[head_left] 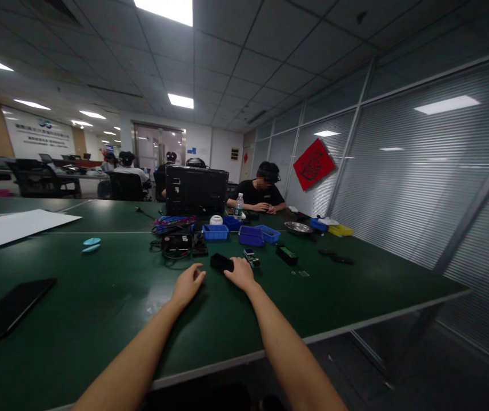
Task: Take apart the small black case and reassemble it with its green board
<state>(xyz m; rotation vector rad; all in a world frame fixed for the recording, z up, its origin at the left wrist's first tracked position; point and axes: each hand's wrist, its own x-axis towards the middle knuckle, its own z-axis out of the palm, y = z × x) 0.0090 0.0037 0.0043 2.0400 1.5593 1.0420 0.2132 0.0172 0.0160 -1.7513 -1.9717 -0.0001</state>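
My right hand [241,274] has its fingers on the right end of a small black rectangular case [221,262] that lies on the green table. Beside it on the left, my left hand [188,283] hovers at or just above the tabletop, fingers loosely curved and apart, nothing visible in them. Just past my right hand lies a small circuit board [252,258] with a screen-like part. To its right rests another black case [286,255] with a green board inside. Small clear pieces [303,274] lie near that case.
Beyond my hands stand a black power box with cables [176,244], blue bins [215,232], a water bottle [239,206] and a metal dish [298,228]. A large black case [196,190] blocks the view behind. A co-worker [259,191] sits across the green table [124,308].
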